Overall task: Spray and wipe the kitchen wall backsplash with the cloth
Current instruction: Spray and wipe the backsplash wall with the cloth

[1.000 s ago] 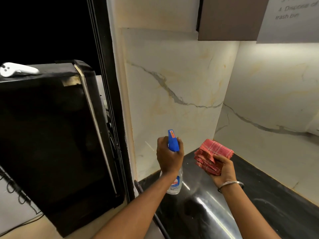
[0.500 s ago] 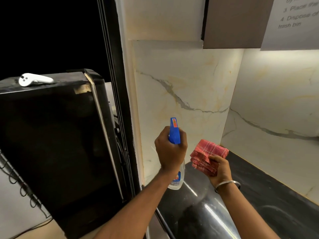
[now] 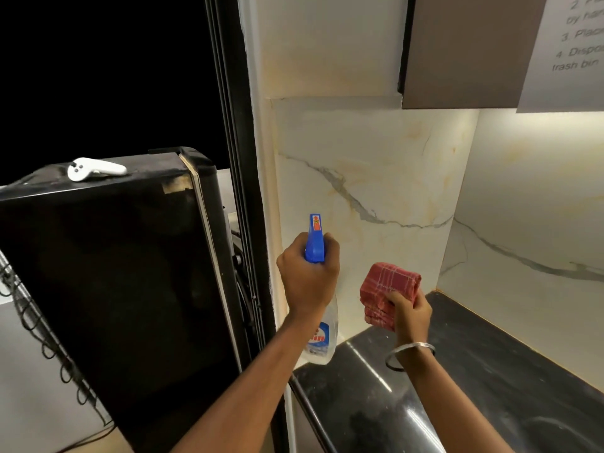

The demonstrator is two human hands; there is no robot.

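My left hand [image 3: 307,276] grips a clear spray bottle [image 3: 322,341] with a blue trigger head [image 3: 315,238], its nozzle pointing at the white marble backsplash [image 3: 376,191]. The bottle hangs above the counter's left end, close to the wall. My right hand [image 3: 410,313] holds a folded red checked cloth [image 3: 387,289] just right of the bottle, a short way off the backsplash. A metal bangle sits on that wrist.
A black glossy countertop [image 3: 457,387] runs below the wall into the corner. A black appliance [image 3: 108,273] stands at the left with a white controller [image 3: 94,168] on top. A brown cabinet [image 3: 464,50] hangs overhead with a printed notice [image 3: 575,44] beside it.
Both hands have risen, carrying the bottle and the cloth higher toward the backsplash. The view has tilted down slightly, and the cloth is held more upright.
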